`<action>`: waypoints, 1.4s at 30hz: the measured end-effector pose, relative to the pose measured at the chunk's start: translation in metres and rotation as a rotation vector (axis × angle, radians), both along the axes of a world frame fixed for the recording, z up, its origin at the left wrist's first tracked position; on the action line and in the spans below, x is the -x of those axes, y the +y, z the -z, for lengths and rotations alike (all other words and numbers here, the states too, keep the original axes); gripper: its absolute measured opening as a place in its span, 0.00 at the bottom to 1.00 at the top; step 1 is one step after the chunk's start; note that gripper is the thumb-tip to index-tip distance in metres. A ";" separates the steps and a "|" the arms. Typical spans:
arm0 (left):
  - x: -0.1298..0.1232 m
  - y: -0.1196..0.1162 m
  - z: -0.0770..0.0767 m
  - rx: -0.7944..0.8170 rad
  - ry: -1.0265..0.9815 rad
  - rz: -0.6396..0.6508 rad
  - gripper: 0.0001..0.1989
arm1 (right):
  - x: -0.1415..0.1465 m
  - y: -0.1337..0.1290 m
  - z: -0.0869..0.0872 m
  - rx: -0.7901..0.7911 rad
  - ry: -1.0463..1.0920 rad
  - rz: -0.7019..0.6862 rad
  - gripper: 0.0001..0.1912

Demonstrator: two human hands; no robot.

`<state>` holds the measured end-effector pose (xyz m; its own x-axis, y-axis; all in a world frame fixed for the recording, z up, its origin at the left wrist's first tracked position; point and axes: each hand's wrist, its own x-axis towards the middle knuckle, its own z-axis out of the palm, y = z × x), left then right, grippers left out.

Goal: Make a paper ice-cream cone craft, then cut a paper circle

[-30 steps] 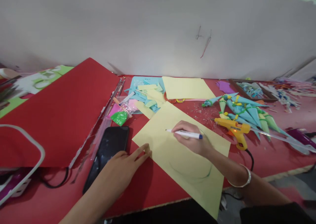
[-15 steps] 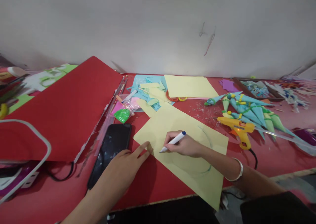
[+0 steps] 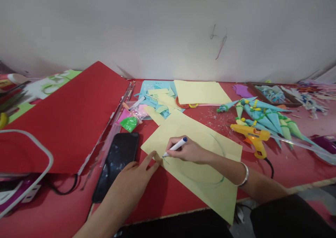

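My right hand (image 3: 185, 150) grips a white marker pen (image 3: 177, 146) with a dark blue end, its tip touching a pale yellow sheet of paper (image 3: 189, 127) near the left corner. A short drawn stroke lies by the tip. Farther right on the sheet, a large curved line (image 3: 219, 143) shows, partly hidden behind my right forearm. My left hand (image 3: 141, 173) is open, fingers stretched out, with fingertips resting on the sheet's left edge. Beside that hand a black smartphone (image 3: 119, 157) lies on the red table.
A yellow glue gun (image 3: 250, 135) lies to the right, before a pile of blue and green paper cones (image 3: 267, 116). Paper scraps (image 3: 161, 103) and more yellow sheets (image 3: 201, 92) lie at the back. A big red board (image 3: 78, 119) leans on the left.
My right hand has moved the marker pen a little left and up across the sheet. A short stroke now shows beside its tip. My left hand stays in place on the edge.
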<state>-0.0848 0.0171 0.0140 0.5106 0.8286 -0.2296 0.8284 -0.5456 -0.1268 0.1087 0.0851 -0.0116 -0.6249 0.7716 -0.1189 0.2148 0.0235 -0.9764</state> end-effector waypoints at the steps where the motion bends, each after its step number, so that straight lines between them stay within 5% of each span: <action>1: 0.000 0.000 0.001 -0.001 0.005 -0.013 0.42 | 0.002 0.002 0.000 -0.007 0.008 0.008 0.04; 18: -0.009 -0.001 -0.009 0.048 0.161 -0.024 0.44 | -0.020 0.035 0.011 -0.249 0.001 0.436 0.06; 27: -0.014 -0.021 0.004 0.095 0.112 -0.097 0.38 | -0.045 0.011 -0.004 -0.179 0.043 0.558 0.08; 32: -0.017 -0.037 0.008 0.084 -0.040 0.016 0.36 | -0.065 -0.002 0.002 -0.228 -0.048 0.728 0.10; 42: -0.011 -0.037 0.006 0.152 -0.114 0.196 0.23 | -0.090 -0.026 0.015 -0.440 -0.376 0.725 0.11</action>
